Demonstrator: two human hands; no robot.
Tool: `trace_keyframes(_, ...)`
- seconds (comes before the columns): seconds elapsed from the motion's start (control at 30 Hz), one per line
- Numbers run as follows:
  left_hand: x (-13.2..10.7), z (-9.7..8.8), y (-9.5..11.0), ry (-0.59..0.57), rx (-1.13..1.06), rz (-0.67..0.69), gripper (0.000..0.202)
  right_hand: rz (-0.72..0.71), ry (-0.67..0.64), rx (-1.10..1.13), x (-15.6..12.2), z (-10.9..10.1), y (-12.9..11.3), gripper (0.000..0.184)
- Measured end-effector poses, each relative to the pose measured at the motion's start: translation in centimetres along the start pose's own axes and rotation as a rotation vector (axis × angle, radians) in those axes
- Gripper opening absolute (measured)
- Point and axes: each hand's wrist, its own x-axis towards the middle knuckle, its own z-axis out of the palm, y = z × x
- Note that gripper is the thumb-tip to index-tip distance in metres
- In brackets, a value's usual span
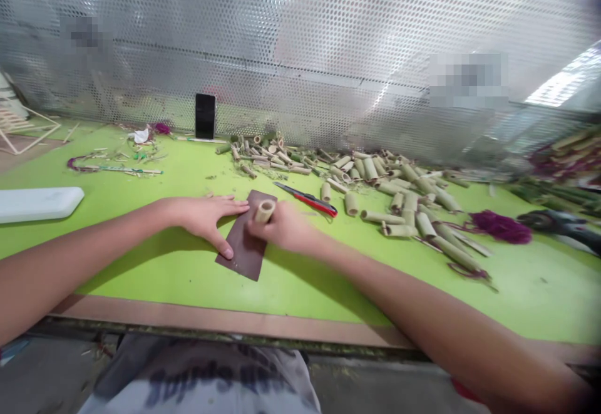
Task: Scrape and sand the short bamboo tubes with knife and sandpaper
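Note:
A brown sheet of sandpaper (244, 248) lies flat on the green tabletop. My left hand (206, 220) is spread out, its thumb and fingertips resting on the sheet's left side. Upright over the sandpaper stands a short bamboo tube (265, 211), open end up, with my right hand (286, 227) closed around it. The tube's lower end is hidden behind my fingers, so contact with the sheet is hard to make out. Just beyond my right hand lies a red and black utility knife (307, 200). Two loose bamboo pieces (351, 204) stand near the knife.
A long heap of cut bamboo pieces (370, 170) spreads across the back and right. Purple yarn (501, 226) and a dark power tool (558, 223) lie at right. A phone (205, 116) leans on the perforated metal screen (300, 57). A white block (40, 204) sits at left.

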Motion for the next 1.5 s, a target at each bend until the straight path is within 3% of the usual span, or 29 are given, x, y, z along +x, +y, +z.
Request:
trace_keyframes(0.07,0.0,0.0,-0.1,-0.001,0.016,0.023,0.126,-0.162,-0.166,0.086,0.0,0.2,0.0,0.013)
trace_keyframes(0.1,0.0,0.0,-0.1,0.002,0.022,0.025,0.126,-0.164,-0.181,0.097,0.1,0.1,0.2,0.012)
trace_keyframes(0.2,0.0,-0.1,-0.1,0.011,0.028,-0.002,0.128,0.049,-0.016,0.004,0.8,-0.7,1.0,0.021)
trace_keyframes(0.27,-0.1,-0.2,0.1,0.004,0.029,-0.007,0.127,0.098,0.021,-0.080,1.1,-1.5,1.4,0.027)
trace_keyframes(0.47,-0.3,-0.2,0.3,-0.007,0.023,-0.036,0.126,-0.020,-0.065,-0.106,1.0,-2.7,2.0,0.021)
trace_keyframes(0.63,-0.3,-0.1,0.3,-0.007,0.008,-0.033,0.127,-0.034,-0.099,-0.104,1.1,-3.0,2.7,0.024)
trace_keyframes(0.77,-0.2,-0.1,0.3,-0.002,0.003,-0.020,0.126,-0.046,-0.073,-0.126,0.3,-2.4,1.6,0.024)
trace_keyframes(0.93,0.0,0.0,0.2,0.011,0.030,0.002,0.125,-0.119,-0.194,-0.058,-0.2,-2.0,0.6,0.022)
trace_keyframes(1.07,0.0,0.0,0.0,0.015,0.010,-0.018,0.126,-0.088,-0.041,-0.127,0.1,-2.0,1.0,0.020)
trace_keyframes(1.23,0.1,0.3,-0.4,0.047,0.006,0.033,0.124,-0.158,-0.175,-0.019,0.0,-1.4,0.7,0.018)
trace_keyframes(1.4,0.1,0.3,-0.6,0.031,0.003,0.012,0.125,-0.039,0.012,-0.088,0.2,-1.3,0.8,0.020)
trace_keyframes(1.5,0.1,0.3,-0.5,0.032,0.004,0.040,0.123,-0.159,-0.154,0.012,-0.3,-1.1,0.4,0.023)
